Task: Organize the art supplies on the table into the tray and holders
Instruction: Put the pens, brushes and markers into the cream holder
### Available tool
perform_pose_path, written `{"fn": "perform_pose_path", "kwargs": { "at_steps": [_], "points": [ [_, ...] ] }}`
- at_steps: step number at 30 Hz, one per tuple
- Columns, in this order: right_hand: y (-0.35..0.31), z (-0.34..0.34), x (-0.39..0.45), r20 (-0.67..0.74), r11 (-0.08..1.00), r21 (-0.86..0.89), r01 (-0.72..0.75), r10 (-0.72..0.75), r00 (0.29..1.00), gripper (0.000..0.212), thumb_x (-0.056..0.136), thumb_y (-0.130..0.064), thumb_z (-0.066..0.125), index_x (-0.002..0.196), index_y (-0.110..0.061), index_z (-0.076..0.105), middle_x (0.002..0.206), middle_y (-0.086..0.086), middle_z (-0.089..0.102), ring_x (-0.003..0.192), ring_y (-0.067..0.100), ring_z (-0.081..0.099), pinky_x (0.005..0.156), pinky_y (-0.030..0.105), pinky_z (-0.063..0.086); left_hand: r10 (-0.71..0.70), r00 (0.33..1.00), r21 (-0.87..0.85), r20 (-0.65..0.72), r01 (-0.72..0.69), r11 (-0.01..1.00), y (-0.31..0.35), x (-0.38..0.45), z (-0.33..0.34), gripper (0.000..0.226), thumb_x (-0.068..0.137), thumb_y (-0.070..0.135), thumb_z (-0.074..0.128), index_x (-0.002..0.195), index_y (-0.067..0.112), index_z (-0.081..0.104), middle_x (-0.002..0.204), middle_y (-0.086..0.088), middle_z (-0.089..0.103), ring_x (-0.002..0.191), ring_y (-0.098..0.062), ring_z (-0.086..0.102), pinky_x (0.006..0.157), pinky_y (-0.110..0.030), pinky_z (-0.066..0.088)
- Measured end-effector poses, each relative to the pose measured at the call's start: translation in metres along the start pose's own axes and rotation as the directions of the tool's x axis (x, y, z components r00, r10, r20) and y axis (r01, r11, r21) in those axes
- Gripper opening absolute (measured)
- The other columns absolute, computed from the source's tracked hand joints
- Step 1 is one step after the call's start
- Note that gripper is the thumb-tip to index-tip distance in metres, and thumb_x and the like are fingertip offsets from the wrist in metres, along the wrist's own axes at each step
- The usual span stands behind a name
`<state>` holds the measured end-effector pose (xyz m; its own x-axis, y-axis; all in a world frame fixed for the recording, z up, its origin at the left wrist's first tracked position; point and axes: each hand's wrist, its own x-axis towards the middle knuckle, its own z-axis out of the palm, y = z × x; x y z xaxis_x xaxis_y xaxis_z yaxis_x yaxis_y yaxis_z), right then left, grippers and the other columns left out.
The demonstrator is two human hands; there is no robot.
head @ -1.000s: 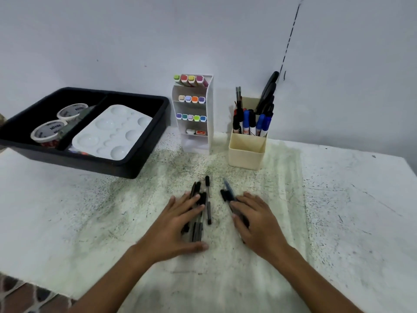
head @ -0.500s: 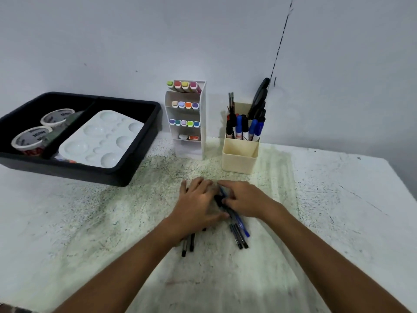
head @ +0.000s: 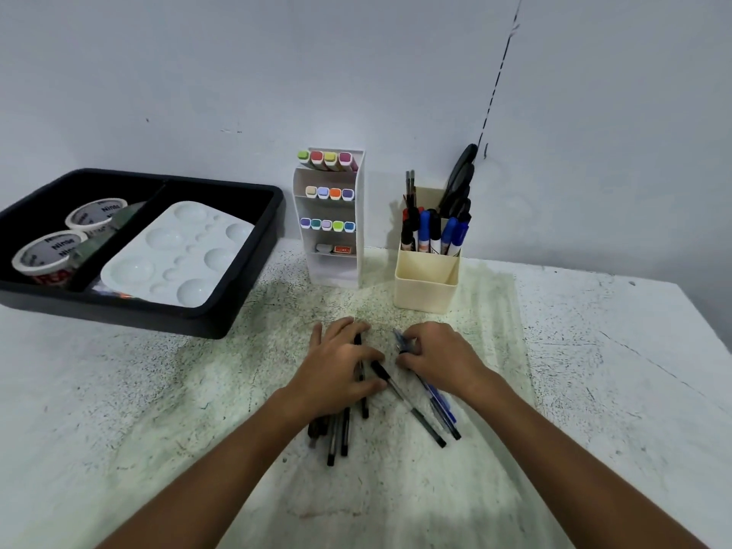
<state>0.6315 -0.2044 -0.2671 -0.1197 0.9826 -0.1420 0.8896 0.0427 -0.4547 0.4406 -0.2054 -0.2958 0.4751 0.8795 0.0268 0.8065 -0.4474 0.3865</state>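
Several black pens [head: 336, 433] lie in a loose bundle on the white table [head: 594, 370], and my left hand [head: 336, 370] rests flat on top of them with fingers spread. One black pen [head: 410, 404] lies slanted between my hands. My right hand [head: 443, 356] has curled fingers pinching the cap ends of a few blue pens [head: 441, 406], whose barrels stick out beneath my wrist. Behind them stands a cream pen cup [head: 427, 287]; its front compartment looks empty, and the back one holds markers and black scissors. A black tray [head: 237, 311] sits at the left.
In the tray are a white paint palette [head: 178, 255] and two tape rolls [head: 43, 255]. A white tiered marker holder [head: 328, 271] with coloured markers stands against the wall between the tray and the cup. The table's right edge runs diagonally at the far right.
My hands came together over the pens, then drew slightly apart. The pens now sit in two groups, black under my left hand and blue in my right, with one black pen between.
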Motion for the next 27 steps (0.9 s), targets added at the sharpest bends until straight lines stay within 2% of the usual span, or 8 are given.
{"fn": "perform_pose_path", "kwargs": {
  "at_steps": [3, 6, 10, 15, 19, 23, 25, 27],
  "points": [
    [-0.002, 0.000, -0.001, -0.016, 0.997, 0.046, -0.056, 0.057, 0.998, 0.013, 0.084, -0.023, 0.068, 0.094, -0.015, 0.067, 0.087, 0.001, 0.063, 0.080, 0.021, 0.061, 0.069, 0.032, 0.050, 0.037, 0.998, -0.062, -0.056, -0.041, 0.997, -0.001, 0.001, 0.000, 0.045, 0.077, 0.058, 0.058, 0.111, 0.030, 0.071, 0.143, 0.003, 0.046, 0.139, -0.017, 0.023, 0.114, -0.055, 0.012],
    [-0.004, -0.001, -0.001, 0.040, 0.995, 0.037, -0.096, 0.095, 0.995, 0.013, 0.082, -0.021, 0.066, 0.092, -0.013, 0.063, 0.091, 0.004, 0.064, 0.081, 0.021, 0.061, 0.071, 0.035, 0.053, 0.053, 0.987, -0.055, -0.149, -0.062, 0.997, 0.005, 0.005, 0.001, 0.055, 0.070, 0.060, 0.045, 0.108, 0.029, 0.071, 0.119, 0.009, 0.057, 0.118, -0.012, 0.037, 0.097, -0.040, 0.024],
    [-0.007, -0.004, -0.003, 0.073, 0.993, -0.001, -0.117, 0.117, 0.991, 0.015, 0.081, -0.020, 0.068, 0.091, -0.013, 0.059, 0.089, 0.004, 0.062, 0.080, 0.021, 0.061, 0.065, 0.032, 0.048, -0.033, 0.980, -0.135, -0.196, 0.006, 0.991, 0.015, 0.012, 0.004, 0.043, 0.072, 0.049, 0.055, 0.106, 0.028, 0.069, 0.104, 0.014, 0.057, 0.105, -0.008, 0.039, 0.084, -0.031, 0.021],
    [-0.001, -0.009, 0.000, 0.140, 0.983, 0.111, -0.144, 0.128, 0.982, 0.003, 0.080, -0.008, 0.065, 0.083, -0.009, 0.066, 0.084, 0.007, 0.066, 0.077, 0.021, 0.064, 0.067, 0.034, 0.053, -0.091, 0.956, -0.333, -0.279, -0.008, 0.943, 0.017, 0.017, 0.003, 0.022, 0.074, 0.028, 0.074, 0.094, 0.023, 0.067, 0.088, 0.016, 0.058, 0.088, -0.006, 0.048, 0.076, -0.025, 0.037],
    [0.004, -0.030, -0.001, 0.124, 0.907, 0.387, -0.163, 0.124, 0.985, 0.003, 0.079, -0.002, 0.070, 0.076, -0.003, 0.069, 0.071, 0.011, 0.065, 0.062, 0.016, 0.058, 0.058, 0.029, 0.046, -0.134, 0.974, -0.612, -0.182, -0.005, 0.790, 0.027, 0.022, -0.007, 0.020, 0.075, 0.017, 0.079, 0.089, 0.018, 0.065, 0.079, 0.005, 0.064, 0.063, -0.003, 0.053, 0.058, -0.021, 0.046],
    [0.000, -0.058, -0.006, 0.061, 0.681, 0.722, -0.121, 0.111, 0.992, 0.006, 0.081, 0.002, 0.071, 0.080, -0.003, 0.068, 0.058, 0.003, 0.058, 0.048, 0.011, 0.048, 0.044, 0.022, 0.040, -0.160, 0.987, -0.805, 0.006, 0.100, 0.585, 0.043, 0.029, -0.015, 0.032, 0.076, 0.018, 0.082, 0.101, 0.010, 0.065, 0.083, -0.006, 0.072, 0.073, -0.014, 0.068, 0.062, -0.028, 0.056],
    [-0.004, -0.066, -0.008, 0.023, 0.630, 0.772, -0.082, 0.101, 0.995, 0.007, 0.081, 0.003, 0.070, 0.082, -0.004, 0.068, 0.056, 0.000, 0.060, 0.048, 0.011, 0.051, 0.045, 0.022, 0.044, -0.171, 0.985, -0.870, 0.027, 0.108, 0.481, 0.051, 0.034, -0.021, 0.030, 0.078, 0.011, 0.079, 0.103, 0.004, 0.065, 0.085, -0.013, 0.073, 0.072, -0.019, 0.069, 0.060, -0.031, 0.057],
    [-0.007, -0.071, -0.010, -0.026, 0.625, 0.779, -0.037, 0.091, 0.995, 0.008, 0.080, 0.003, 0.071, 0.084, -0.005, 0.069, 0.059, 0.001, 0.063, 0.052, 0.013, 0.054, 0.049, 0.024, 0.048, -0.160, 0.987, -0.887, 0.006, 0.078, 0.455, 0.057, 0.038, -0.027, 0.022, 0.080, 0.003, 0.075, 0.100, 0.001, 0.068, 0.083, -0.016, 0.073, 0.070, -0.021, 0.069, 0.060, -0.032, 0.058]
  ]
}}
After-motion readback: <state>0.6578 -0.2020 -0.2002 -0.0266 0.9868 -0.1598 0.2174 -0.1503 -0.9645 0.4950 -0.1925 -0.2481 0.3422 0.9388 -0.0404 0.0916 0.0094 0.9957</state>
